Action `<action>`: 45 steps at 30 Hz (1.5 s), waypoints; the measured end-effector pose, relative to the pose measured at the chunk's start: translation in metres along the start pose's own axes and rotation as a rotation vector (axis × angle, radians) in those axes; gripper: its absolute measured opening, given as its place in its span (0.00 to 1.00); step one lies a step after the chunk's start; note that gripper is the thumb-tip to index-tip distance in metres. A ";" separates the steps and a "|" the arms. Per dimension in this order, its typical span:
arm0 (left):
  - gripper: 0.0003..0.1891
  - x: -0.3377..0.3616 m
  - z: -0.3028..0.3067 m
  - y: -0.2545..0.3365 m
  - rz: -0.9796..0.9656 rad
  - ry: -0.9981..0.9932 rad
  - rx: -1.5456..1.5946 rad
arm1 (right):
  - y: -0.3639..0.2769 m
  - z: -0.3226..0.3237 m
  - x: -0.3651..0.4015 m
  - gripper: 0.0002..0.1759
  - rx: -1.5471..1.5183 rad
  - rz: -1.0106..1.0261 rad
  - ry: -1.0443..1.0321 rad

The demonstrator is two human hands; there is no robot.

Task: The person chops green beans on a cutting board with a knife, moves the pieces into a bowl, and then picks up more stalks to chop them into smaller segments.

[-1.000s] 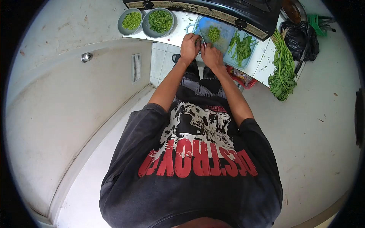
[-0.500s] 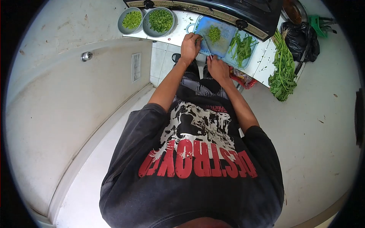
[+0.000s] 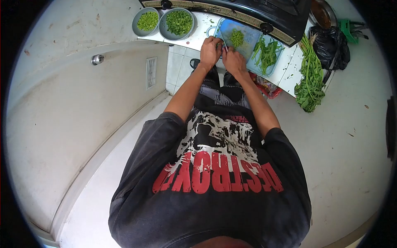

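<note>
My right hand (image 3: 234, 61) is closed around a knife (image 3: 224, 42), its thin blade pointing away over the left part of a blue cutting board (image 3: 247, 46). Beside it, at the board's near-left edge, my left hand (image 3: 211, 51) has its fingers curled together; whatever they pinch is hidden. A small heap of chopped greens (image 3: 237, 37) lies on the board just beyond the blade. To the right, leafy stems (image 3: 266, 54) rest on the light-blue tray (image 3: 271, 72) under the board.
Two grey bowls hold chopped greens: a paler lot (image 3: 147, 20) and a darker lot (image 3: 178, 22). A black stove (image 3: 248, 12) borders the board's far side. Right of the tray lie a large leafy bunch (image 3: 308, 78), a black plastic bag (image 3: 331, 45) and a green basket (image 3: 345, 29).
My right hand has moved up and left, bringing the knife closer to my left hand. The whole view has shifted slightly.
</note>
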State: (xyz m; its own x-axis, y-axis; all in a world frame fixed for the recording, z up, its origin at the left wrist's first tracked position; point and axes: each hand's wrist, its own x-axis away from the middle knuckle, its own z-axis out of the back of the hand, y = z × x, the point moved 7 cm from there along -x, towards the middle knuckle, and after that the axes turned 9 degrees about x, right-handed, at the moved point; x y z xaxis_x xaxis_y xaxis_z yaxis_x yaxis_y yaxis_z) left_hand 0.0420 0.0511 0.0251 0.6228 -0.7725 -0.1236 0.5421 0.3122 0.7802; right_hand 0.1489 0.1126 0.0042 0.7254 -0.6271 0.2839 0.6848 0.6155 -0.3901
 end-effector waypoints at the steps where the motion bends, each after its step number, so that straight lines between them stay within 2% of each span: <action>1: 0.05 0.000 0.000 -0.001 -0.001 0.004 -0.001 | -0.001 0.002 0.000 0.23 -0.008 0.008 0.005; 15: 0.05 -0.002 -0.002 -0.007 -0.005 0.002 0.015 | 0.007 0.001 0.023 0.22 -0.012 0.001 -0.024; 18: 0.06 -0.002 -0.002 -0.008 0.030 -0.007 0.032 | 0.004 -0.003 0.015 0.23 -0.002 -0.007 -0.010; 21: 0.04 -0.002 0.000 -0.004 -0.035 0.007 0.013 | 0.001 -0.001 0.005 0.24 -0.021 0.027 0.028; 30: 0.05 -0.003 0.002 -0.002 -0.016 0.016 0.022 | -0.002 0.000 -0.002 0.22 0.044 0.044 0.050; 39: 0.05 -0.001 -0.001 -0.007 0.021 0.021 0.035 | 0.011 0.002 0.040 0.22 0.064 0.027 -0.038; 45: 0.05 -0.003 -0.001 -0.009 0.040 0.002 0.028 | 0.011 0.000 0.034 0.23 0.025 0.033 -0.078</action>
State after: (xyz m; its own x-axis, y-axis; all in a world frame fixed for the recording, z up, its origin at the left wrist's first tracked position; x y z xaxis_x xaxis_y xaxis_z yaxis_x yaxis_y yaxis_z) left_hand 0.0356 0.0508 0.0176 0.6449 -0.7586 -0.0928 0.5007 0.3276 0.8013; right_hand 0.1813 0.0980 0.0094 0.7503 -0.5677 0.3387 0.6611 0.6476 -0.3789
